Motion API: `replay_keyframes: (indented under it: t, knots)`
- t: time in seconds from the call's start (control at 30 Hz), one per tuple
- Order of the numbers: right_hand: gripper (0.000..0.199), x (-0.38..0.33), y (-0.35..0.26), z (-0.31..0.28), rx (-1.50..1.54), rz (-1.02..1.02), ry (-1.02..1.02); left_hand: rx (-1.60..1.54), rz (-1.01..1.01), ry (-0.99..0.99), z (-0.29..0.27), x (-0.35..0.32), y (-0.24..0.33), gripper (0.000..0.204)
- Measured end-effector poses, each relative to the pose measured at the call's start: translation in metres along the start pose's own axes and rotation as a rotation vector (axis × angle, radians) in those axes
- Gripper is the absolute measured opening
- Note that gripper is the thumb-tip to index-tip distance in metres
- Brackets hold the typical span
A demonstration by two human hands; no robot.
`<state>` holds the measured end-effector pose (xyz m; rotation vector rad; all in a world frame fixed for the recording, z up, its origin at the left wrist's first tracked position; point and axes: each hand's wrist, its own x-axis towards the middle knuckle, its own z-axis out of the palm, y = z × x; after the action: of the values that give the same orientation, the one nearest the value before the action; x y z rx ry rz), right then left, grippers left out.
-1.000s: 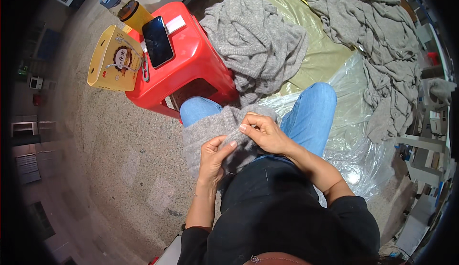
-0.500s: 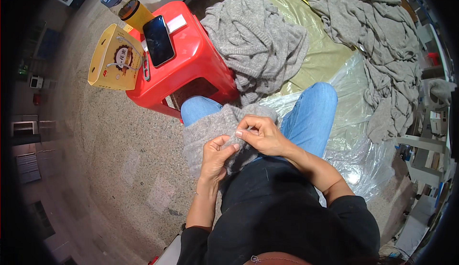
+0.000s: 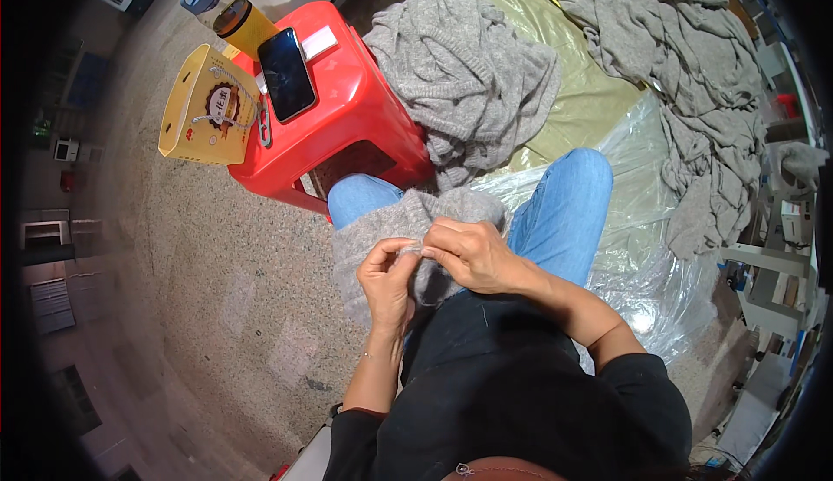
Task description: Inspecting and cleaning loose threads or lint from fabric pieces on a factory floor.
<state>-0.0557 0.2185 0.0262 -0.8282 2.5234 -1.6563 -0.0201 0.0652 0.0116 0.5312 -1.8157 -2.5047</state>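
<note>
A fuzzy grey knitted piece [image 3: 354, 260] lies across my lap, over the blue jeans. My left hand [image 3: 387, 280] pinches a small bit of the grey knit between thumb and fingertips. Right against it, my right hand [image 3: 473, 255] is closed too, its thumb and forefinger on the same bit of knit. The fingertips of both hands nearly meet above my lap. Whether a thin yarn or a small tool is between them is too small to make out.
At the front left stands a red plastic stool [image 3: 347, 91] with a phone [image 3: 287, 74], small scissors-like snips [image 3: 265, 125], a yellow paper bag [image 3: 206, 108] and an orange-yellow cup [image 3: 247, 28]. Grey knits lie in a pile [image 3: 460, 65] beside it and in a heap [image 3: 685, 73] on plastic sheeting [image 3: 599, 125].
Both hands have shifted slightly left and the fingertips have come closer together, raising the pinched knit. My right hand has turned so its knuckles face up more.
</note>
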Motion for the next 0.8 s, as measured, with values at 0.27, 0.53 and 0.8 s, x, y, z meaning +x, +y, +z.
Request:
replay_keyframes:
  t: [0.27, 0.53, 0.8]
  knots:
    - [0.01, -0.004, 0.007, 0.006, -0.049, -0.069, 0.019, 0.203, 0.291, 0.164, 0.01, 0.005, -0.012, 0.016]
    - [0.022, -0.051, 0.073, -0.041, -0.295, 0.22, -0.034, 0.039, -0.214, 0.015, -0.058, 0.019, 0.017, 0.013]
    - [0.023, -0.061, 0.072, -0.056, 0.054, 0.368, 0.242, -0.318, -0.349, -0.145, -0.053, 0.007, 0.031, 0.015]
